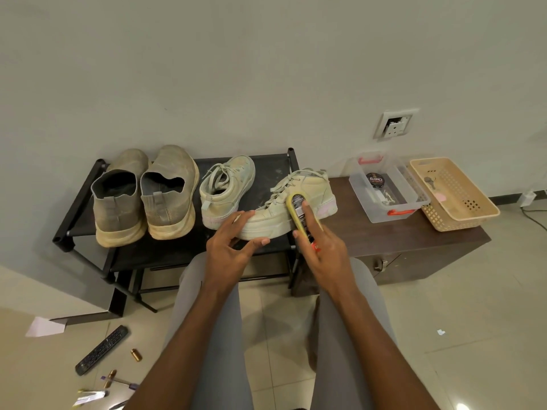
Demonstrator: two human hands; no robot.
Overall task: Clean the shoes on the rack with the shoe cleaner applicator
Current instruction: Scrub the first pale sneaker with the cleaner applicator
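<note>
Yellow applicator [299, 213] tip hidden behind sneaker [291, 202]; right hand [324, 247] grips it.

Four shoes [174, 190] stood on one rack [74, 208] — two grey slip-ons at the left, two pale lace-ups at the right. One applicator [299, 211] was there, and two hands [228, 250]. On the cabinet [414, 241] to the right sat two containers — one clear box [384, 214] and one basket [455, 193]. One remote [102, 349] lay on the near floor.
</note>
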